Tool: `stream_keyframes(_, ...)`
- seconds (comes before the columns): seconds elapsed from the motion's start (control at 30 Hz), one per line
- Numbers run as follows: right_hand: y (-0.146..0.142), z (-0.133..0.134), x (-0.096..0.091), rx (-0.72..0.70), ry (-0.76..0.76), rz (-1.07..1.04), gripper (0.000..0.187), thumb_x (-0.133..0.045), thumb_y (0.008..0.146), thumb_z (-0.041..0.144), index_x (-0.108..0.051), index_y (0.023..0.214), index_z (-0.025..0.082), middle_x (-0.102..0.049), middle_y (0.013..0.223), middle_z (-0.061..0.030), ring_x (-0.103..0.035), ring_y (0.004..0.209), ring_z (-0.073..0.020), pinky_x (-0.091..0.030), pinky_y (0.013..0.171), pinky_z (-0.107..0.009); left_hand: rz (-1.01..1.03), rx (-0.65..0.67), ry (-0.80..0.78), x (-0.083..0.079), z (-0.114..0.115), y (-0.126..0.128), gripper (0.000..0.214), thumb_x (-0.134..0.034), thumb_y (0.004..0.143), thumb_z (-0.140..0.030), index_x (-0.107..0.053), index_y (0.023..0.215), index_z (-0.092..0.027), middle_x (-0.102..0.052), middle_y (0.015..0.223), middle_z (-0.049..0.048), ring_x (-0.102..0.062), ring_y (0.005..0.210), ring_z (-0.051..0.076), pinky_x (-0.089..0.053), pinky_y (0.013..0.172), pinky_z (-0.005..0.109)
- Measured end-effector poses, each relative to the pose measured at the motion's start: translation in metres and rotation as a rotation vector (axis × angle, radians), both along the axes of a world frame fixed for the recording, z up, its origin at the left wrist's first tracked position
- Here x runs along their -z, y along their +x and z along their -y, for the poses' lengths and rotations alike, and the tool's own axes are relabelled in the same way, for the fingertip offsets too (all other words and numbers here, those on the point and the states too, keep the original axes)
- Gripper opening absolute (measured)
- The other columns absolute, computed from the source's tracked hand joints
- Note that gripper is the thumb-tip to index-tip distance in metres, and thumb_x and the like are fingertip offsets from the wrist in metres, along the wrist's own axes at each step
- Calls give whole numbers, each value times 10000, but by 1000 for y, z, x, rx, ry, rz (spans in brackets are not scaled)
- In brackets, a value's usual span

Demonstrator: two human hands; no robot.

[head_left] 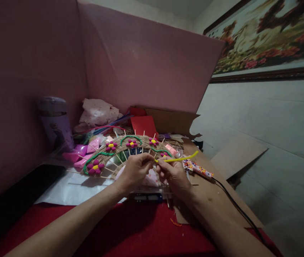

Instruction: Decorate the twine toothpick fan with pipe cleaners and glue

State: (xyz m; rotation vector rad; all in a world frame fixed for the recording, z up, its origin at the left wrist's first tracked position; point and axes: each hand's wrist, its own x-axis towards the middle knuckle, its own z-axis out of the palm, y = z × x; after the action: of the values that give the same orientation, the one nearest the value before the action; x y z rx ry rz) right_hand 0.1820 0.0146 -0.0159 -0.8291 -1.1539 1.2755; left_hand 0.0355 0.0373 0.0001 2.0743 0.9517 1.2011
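My left hand [138,167] and my right hand [172,174] meet at the middle, both with fingers pinched on a yellow pipe cleaner [186,158]. Its free end sticks out to the right and bends up slightly. Just behind them lies an arched piece woven from brown twine over thin sticks [120,145], partly hidden by my hands. Purple flowers with yellow centres, such as this flower [95,167], and wavy green strips [102,154] decorate the arch. To the right of my right hand is a flower-patterned tool with a black cord [198,168], probably a glue gun.
A purple tumbler [55,125] stands at the left, near pink packets [84,153]. Red paper [143,125] and crumpled pinkish cloth [98,112] lie at the back. Brown cardboard [216,196] covers the right side of the red tabletop [130,228]. Pink panels [146,57] rise behind.
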Motion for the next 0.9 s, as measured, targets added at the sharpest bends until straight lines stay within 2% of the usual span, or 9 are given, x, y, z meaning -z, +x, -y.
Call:
stream_keyframes(0.07,1,0,-2,-72,-33,-60,228,-646,743,365,-576,679,158,-540,561,39,-394,376,-40,-310,304,-146,139,65,-121,0,0,2,127,-512,786,-204,-619,797,-137,-597,613,2,-496,489,82,-402,454,188)
stream_keyframes(0.17,2,-1,-2,-85,-49,-75,234,-650,737,359,-574,659,153,-533,551,40,-393,376,-39,-310,301,-144,129,75,-72,0,0,2,124,-506,794,-202,-613,794,-138,-597,617,-1,-507,510,83,-407,479,188)
stream_keyframes(0.33,0,-2,0,8,-35,23,259,-650,727,371,-549,616,160,-531,520,43,-385,346,-41,-287,288,-156,-242,-60,240,-2,0,-2,151,-458,814,-141,-607,785,-145,-630,698,36,-567,633,127,-432,597,236)
stream_keyframes(0.47,-2,0,1,112,55,185,261,-663,713,362,-556,595,155,-526,491,42,-386,343,-42,-299,312,-167,-581,-60,406,-2,1,-6,146,-454,781,-101,-598,763,-122,-628,742,82,-577,649,168,-443,594,273)
stream_keyframes(0.57,-3,1,0,98,51,140,247,-661,716,363,-564,620,157,-530,507,45,-387,355,-43,-313,315,-165,-429,-51,319,-1,0,-5,150,-455,794,-111,-602,772,-127,-636,732,66,-581,658,156,-445,607,262)
stream_keyframes(0.67,-1,1,-1,-19,2,2,234,-638,737,373,-566,658,165,-533,533,50,-380,356,-42,-309,296,-157,-58,26,62,0,-1,-1,135,-475,817,-172,-605,811,-134,-628,671,21,-551,574,106,-432,542,208)
stream_keyframes(0.73,0,0,-1,-64,-15,-28,231,-644,734,371,-567,664,164,-536,543,49,-385,365,-41,-309,294,-150,65,74,-59,1,-1,2,133,-490,817,-207,-599,819,-130,-610,629,1,-513,507,85,-412,485,188)
stream_keyframes(0.8,1,-1,0,-54,-28,-19,240,-655,723,376,-563,660,164,-542,545,48,-391,365,-41,-310,293,-150,35,53,-31,2,-1,2,128,-488,818,-202,-595,805,-132,-605,623,-2,-517,516,87,-413,500,193)
stream_keyframes(0.9,0,-3,1,22,-12,45,267,-664,714,389,-547,632,162,-539,519,50,-383,338,-37,-296,289,-156,-212,-57,198,2,1,0,151,-448,823,-150,-592,778,-143,-624,679,22,-563,614,122,-432,589,235)
